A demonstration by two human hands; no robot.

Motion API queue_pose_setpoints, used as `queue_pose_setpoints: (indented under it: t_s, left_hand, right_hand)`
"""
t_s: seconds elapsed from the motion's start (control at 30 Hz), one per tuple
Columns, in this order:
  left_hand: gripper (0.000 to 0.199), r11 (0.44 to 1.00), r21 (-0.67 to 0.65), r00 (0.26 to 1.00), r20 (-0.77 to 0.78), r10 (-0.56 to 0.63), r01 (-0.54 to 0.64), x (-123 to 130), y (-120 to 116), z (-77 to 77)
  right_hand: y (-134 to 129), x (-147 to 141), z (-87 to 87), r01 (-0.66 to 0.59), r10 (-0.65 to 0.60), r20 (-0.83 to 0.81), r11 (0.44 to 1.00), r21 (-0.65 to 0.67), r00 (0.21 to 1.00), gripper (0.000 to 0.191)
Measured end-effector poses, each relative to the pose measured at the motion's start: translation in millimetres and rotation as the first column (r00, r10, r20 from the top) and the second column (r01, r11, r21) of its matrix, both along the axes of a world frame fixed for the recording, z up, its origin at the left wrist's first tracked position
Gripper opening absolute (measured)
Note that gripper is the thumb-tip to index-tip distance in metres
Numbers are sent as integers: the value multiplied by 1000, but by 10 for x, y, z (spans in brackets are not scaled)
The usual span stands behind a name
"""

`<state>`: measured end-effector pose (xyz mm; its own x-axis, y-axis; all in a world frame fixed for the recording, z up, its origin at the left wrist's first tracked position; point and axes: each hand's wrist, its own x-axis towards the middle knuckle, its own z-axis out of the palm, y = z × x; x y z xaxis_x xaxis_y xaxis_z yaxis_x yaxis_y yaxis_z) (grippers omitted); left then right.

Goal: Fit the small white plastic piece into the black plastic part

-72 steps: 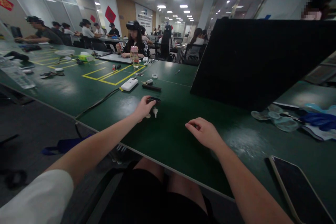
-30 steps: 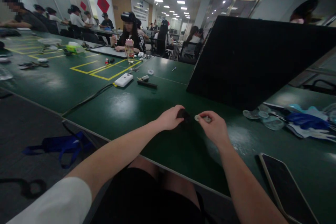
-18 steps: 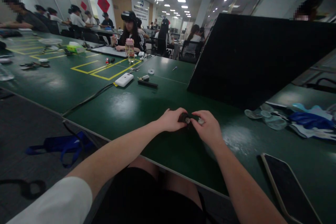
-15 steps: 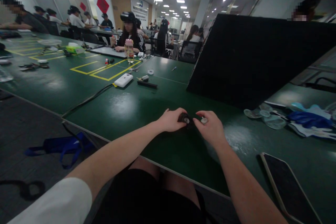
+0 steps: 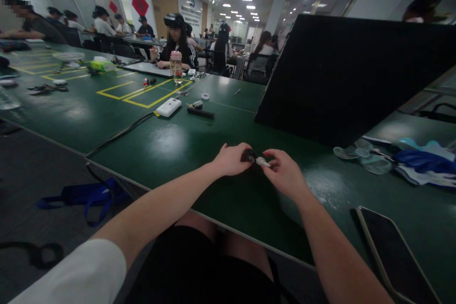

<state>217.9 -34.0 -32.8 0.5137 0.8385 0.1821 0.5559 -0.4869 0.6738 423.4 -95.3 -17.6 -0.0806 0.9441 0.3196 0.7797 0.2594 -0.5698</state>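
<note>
Green worktable [image 5: 217, 135], clear bottle [image 5: 7, 100] cut off, wall sign [image 5: 190, 9] too blurred to read, left hand [image 5: 233, 159] closed on a half-hidden dark object [image 5: 248, 156], pale key-like piece [image 5: 262, 162] just beside it, pinched by the right hand [image 5: 285, 173], smartphone [image 5: 395, 249] cropped.

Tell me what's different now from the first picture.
The left hand, holding a dark object, has moved rightward across the table, close to the right hand. The right hand, which showed no pale piece at first, now has a pale piece at its fingers. The white device, black bar and phone stayed put.
</note>
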Motion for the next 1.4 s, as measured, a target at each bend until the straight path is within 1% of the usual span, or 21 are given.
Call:
queue_pose_setpoints:
  t_s: [0.17, 0.27, 0.33, 0.47, 0.53, 0.7, 0.87, 0.93, 1.0, 1.07, 1.13, 1.27, 1.4]
  left_hand:
    - [47, 1000, -6, 1000, 29, -6, 6, -2, 4, -9]
    - [46, 1000, 7, 999, 33, -13, 13, -5, 8, -19]
    - [45, 1000, 11, 999, 32, -18, 18, -8, 10, -22]
    - [45, 1000, -7, 999, 44, -14, 15, -16, 17, -20]
    - [46, 1000, -9, 999, 47, -10, 11, -20, 23, -21]
    - [49, 995, -35, 993, 68, -95, 97, -14, 28, -19]
    - [51, 995, -42, 995, 47, -87, 89, -2, 26, -4]
    - [52, 994, -36, 994, 41, -97, 99, -4, 28, -2]
    - [52, 993, -23, 992, 38, -117, 118, -6, 26, 0]
    - [52, 991, -12, 991, 32, -132, 132, -6, 19, 5]
    - [52, 991, -9, 991, 25, -135, 135, -4, 8, 13]
    - [52, 992, -16, 992, 21, -124, 124, -11, -7, 33]
    - [51, 993, -25, 993, 29, -118, 119, -14, -3, 33]
  right_hand:
    - [3, 13, 8, 7, -10, 59, 999, 52, 998, 22]
    - [0, 24, 12, -10, 4, 71, 996, 84, 997, 18]
    - [-3, 32, 15, -6, 0, 59, 995, 102, 998, 18]
    - [-22, 39, 37, 53, -54, 8, 993, 110, 998, 19]
    - [-33, 35, 49, 62, -61, -11, 992, 108, 998, 19]
    - [-42, -4, 39, 24, -25, 7, 996, 84, 1000, 19]
    - [-26, -22, 10, -10, 10, 3, 995, 100, 1000, 21]
    - [-17, -4, 9, 8, -13, 37, 992, 123, 999, 24]
    - [-12, 16, 16, 64, -77, 91, 988, 138, 993, 29]
    - [-17, 24, 34, 120, -139, 158, 985, 125, 978, 32]
    - [-32, 14, 61, 152, -168, 197, 984, 95, 966, 36]
    - [-63, -33, 109, 172, -181, 168, 983, 67, 969, 42]
    - [-69, -52, 109, 173, -182, 131, 982, 74, 975, 40]
